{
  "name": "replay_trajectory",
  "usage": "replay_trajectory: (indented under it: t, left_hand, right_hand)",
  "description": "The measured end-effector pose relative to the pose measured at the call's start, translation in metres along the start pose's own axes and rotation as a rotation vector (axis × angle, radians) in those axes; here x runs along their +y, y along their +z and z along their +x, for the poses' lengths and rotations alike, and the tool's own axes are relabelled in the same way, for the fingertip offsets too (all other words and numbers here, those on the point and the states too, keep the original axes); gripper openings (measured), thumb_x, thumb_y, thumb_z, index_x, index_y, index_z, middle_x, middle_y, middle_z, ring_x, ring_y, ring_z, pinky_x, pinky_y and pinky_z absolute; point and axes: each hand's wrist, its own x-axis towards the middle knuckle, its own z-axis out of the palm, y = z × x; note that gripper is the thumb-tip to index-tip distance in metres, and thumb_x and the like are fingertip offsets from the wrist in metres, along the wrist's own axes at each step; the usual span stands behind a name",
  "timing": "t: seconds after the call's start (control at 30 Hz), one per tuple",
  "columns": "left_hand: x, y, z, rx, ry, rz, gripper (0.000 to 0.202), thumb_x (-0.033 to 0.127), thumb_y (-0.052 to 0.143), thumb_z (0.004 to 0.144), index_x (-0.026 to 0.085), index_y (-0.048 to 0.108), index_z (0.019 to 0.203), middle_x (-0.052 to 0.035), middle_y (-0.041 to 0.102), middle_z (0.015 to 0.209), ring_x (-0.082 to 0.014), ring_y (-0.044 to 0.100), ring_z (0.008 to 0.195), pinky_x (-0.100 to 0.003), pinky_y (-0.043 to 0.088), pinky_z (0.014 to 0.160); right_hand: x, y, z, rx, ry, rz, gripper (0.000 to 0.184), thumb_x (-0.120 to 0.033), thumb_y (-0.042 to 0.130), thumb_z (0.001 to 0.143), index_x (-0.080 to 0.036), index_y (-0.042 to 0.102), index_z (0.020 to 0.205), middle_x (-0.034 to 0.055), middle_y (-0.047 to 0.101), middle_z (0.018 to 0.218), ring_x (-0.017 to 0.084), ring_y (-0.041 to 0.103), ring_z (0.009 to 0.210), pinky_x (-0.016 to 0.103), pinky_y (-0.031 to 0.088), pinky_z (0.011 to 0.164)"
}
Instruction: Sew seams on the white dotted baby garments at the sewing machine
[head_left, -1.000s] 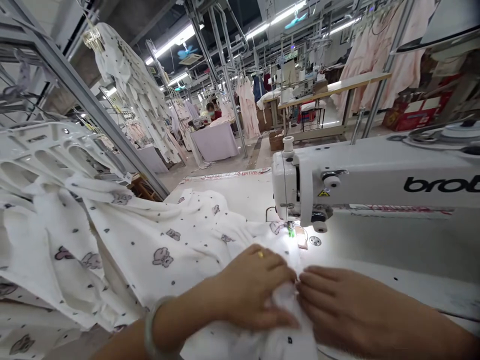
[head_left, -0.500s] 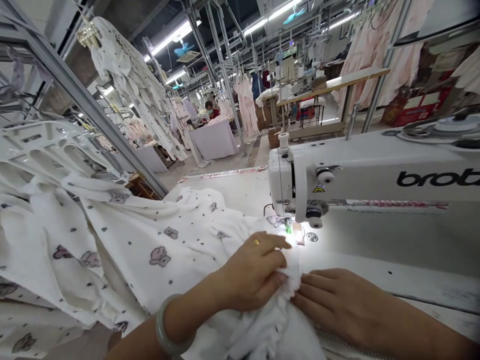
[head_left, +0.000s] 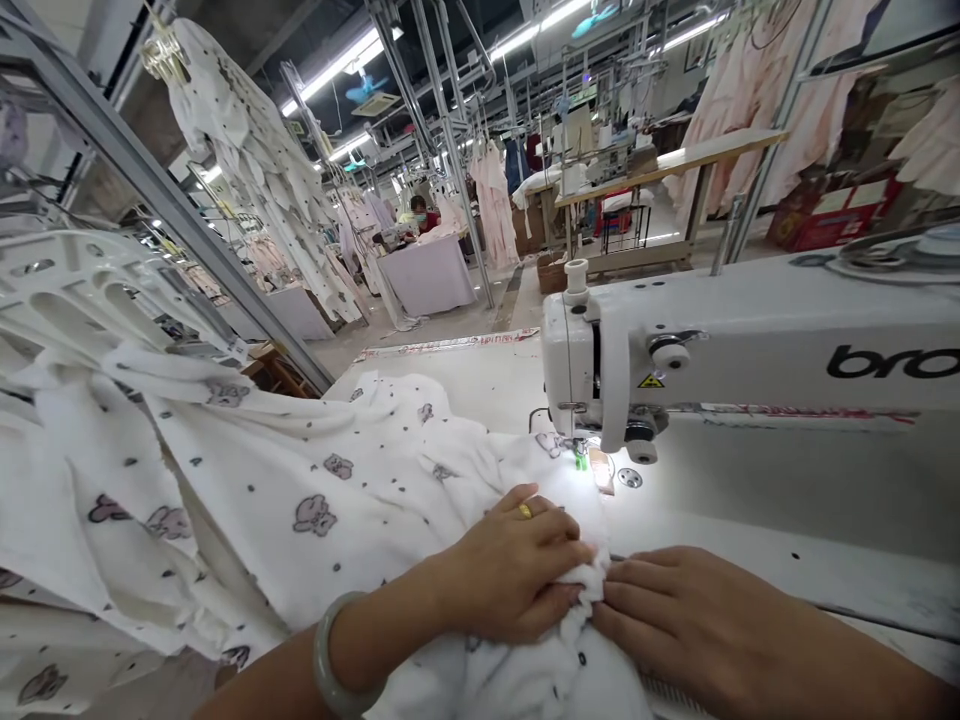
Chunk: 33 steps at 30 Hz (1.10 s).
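White fabric printed with small bears and dots [head_left: 397,470] spreads over the sewing table and runs under the presser foot [head_left: 579,455] of a white sewing machine [head_left: 720,350]. My left hand [head_left: 517,565], with a ring and a bangle, has its fingers curled on a gathered edge of this fabric, in front of the needle. Close beside it, my right hand [head_left: 675,610] has its fingers together, with the tips against the same gathered edge; its thumb is hidden. The machine's lamp lights the cloth around the foot.
A white slatted plastic rack [head_left: 97,285] stands at the left, fabric draped against it. A slanting metal post [head_left: 172,200] rises behind it. Printed garments [head_left: 247,150] hang beyond. Another person [head_left: 424,215] sits far back behind a cloth-covered table [head_left: 427,275].
My left hand has drawn back from the presser foot toward me, and its fingers have closed on the gathered edge. My right hand stays at the edge. The camera view has shifted slightly.
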Motion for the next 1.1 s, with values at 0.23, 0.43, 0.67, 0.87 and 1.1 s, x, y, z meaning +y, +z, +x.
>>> replay_trajectory:
  t: [0.23,0.43,0.67,0.87,1.1]
  left_hand:
    - [-0.015,0.007,0.008,-0.022,0.035,-0.002,0.038,0.035,0.049,0.102,0.017,0.063,0.133,-0.0133,0.070,0.129,-0.0261,0.064,0.120,-0.045,0.039,0.117]
    - [-0.052,0.005,0.036,-0.037,0.028,0.001,0.034,0.032,0.053,0.100,0.020,0.066,0.128,-0.0111,0.070,0.128,-0.0248,0.064,0.122,-0.041,0.039,0.117]
    - [-0.061,-0.018,0.051,-0.106,-0.002,-0.049,0.032,0.035,0.055,0.101,0.021,0.068,0.126,-0.0128,0.069,0.129,-0.0264,0.065,0.124,-0.042,0.043,0.115]
    - [0.007,-0.010,0.010,0.006,-0.265,0.004,0.072,0.044,0.064,0.094,0.019,0.037,0.156,-0.0193,0.051,0.155,-0.0376,0.043,0.149,-0.061,0.035,0.123]
    - [-0.005,0.028,0.018,0.171,-0.366,0.082,0.032,0.009,0.048,0.087,0.018,0.061,0.115,-0.0136,0.069,0.117,-0.0302,0.063,0.121,-0.052,0.046,0.113]
  right_hand:
    - [0.008,0.009,-0.008,0.078,0.007,-0.039,0.038,-0.007,0.032,0.106,-0.019,0.068,0.111,0.0050,0.074,0.087,0.018,0.067,0.075,0.032,0.054,0.067]
    - [0.030,0.030,-0.020,0.142,0.123,-0.196,0.037,-0.004,0.031,0.105,-0.015,0.063,0.120,0.0086,0.079,0.111,0.019,0.075,0.097,0.033,0.060,0.084]
    - [0.025,0.020,-0.013,0.124,0.069,-0.187,0.032,-0.005,0.042,0.101,-0.012,0.067,0.119,0.0105,0.078,0.108,0.025,0.072,0.093,0.042,0.057,0.087]
    - [0.005,0.013,-0.006,0.072,-0.011,-0.107,0.033,-0.005,0.038,0.103,-0.011,0.068,0.114,0.0088,0.072,0.084,0.021,0.065,0.074,0.034,0.052,0.068]
    - [0.004,0.029,-0.008,0.128,0.103,0.009,0.033,-0.003,0.041,0.099,-0.016,0.069,0.111,0.0085,0.075,0.089,0.021,0.068,0.080,0.031,0.053,0.072]
